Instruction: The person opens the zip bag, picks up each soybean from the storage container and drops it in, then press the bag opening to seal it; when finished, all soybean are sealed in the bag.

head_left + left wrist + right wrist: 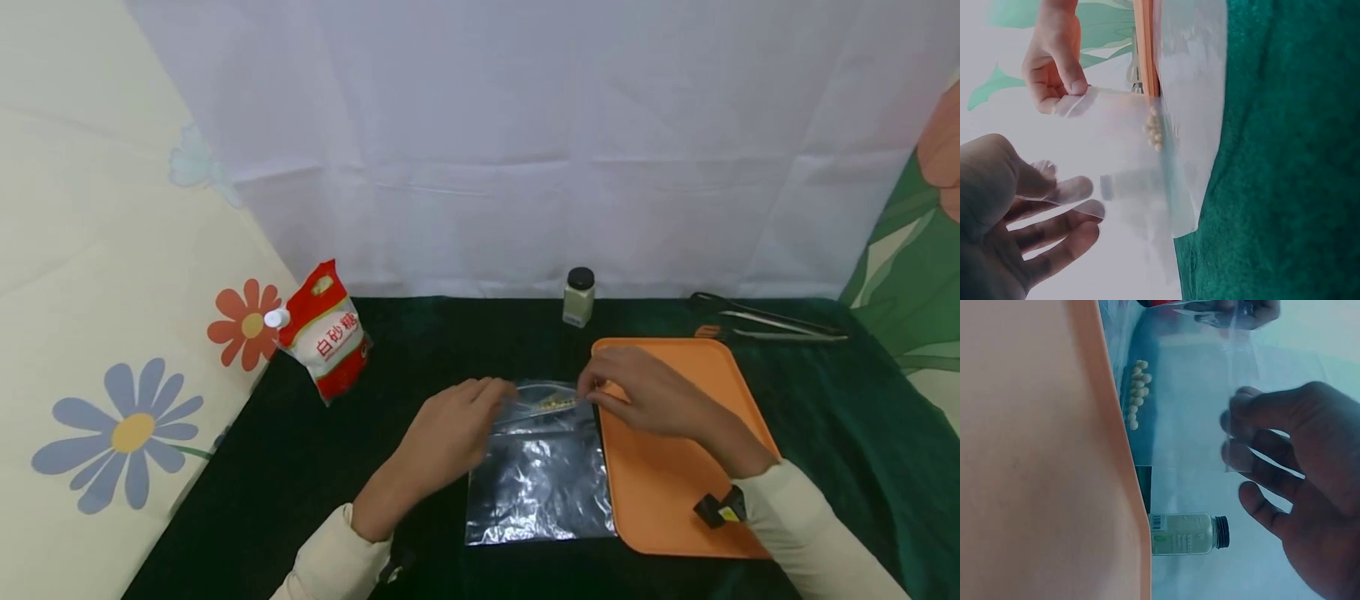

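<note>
A clear plastic bag [1116, 125] stretches upright between the two hands. My left hand [456, 427] pinches its upper edge at the left corner, thumb against index finger, with the other fingers spread loosely. At the other corner, my right hand [643, 392] grips the same edge between thumb and fingertips. Several small pale round balls [1137, 394] lie in a cluster low in the bag. Shiny clear plastic [536, 492] lies flat on the dark green cloth, nearer my body, just below the raised part.
An orange tray [675, 492] lies under the right forearm. At the back stands a small black-lidded jar [578, 298]. A red and white sugar bag [330, 342] with a white cap is at the left. Metal tongs [780, 321] lie at the back right.
</note>
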Tool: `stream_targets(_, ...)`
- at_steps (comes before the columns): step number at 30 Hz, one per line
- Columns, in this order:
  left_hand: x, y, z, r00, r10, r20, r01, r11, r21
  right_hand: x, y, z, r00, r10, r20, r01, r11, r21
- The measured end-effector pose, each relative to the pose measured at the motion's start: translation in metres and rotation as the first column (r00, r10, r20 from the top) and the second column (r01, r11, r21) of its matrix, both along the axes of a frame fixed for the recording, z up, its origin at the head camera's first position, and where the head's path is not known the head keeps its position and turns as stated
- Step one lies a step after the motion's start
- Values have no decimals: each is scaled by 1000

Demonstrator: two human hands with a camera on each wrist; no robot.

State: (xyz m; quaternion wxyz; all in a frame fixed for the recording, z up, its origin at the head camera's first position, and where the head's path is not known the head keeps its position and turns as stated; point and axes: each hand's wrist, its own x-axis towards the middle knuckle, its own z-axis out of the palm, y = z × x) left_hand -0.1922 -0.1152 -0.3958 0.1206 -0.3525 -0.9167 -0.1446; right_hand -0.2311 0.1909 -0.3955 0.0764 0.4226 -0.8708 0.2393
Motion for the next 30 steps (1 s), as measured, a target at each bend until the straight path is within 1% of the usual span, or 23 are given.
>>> stream_targets(4,-2,-1,1,999,36,-24,-33,993,111,0,-1,0,999,-52,-16,52,998,-22)
stream_targets(7,-3,-2,0,999,52,-15,-48,981,187,1,-2,-1,996,-85,-18,85,996,-27)
stream_targets(11,-4,-5,-2,997,70,33,-76,959,274,2,-5,-4,994,-103,-21,103,994,-27)
stream_targets(14,-5,-7,-3,994,63,88,-89,940,329,1,-7,-6,995,-98,-36,97,995,-15)
stream_targets(17,-6,-7,-3,990,46,130,-91,928,362,1,-7,-9,993,-97,-66,97,995,5)
stream_targets(20,-6,-8,-2,989,39,145,-92,922,377,2,-7,-10,990,-102,-99,104,995,14)
stream_targets(25,-5,-8,-2,992,65,104,-99,923,372,3,-9,-11,981,-119,-156,120,993,3)
stream_targets(30,-3,-6,-2,994,93,51,-105,926,363,3,-13,-11,966,-138,-219,134,990,-37)
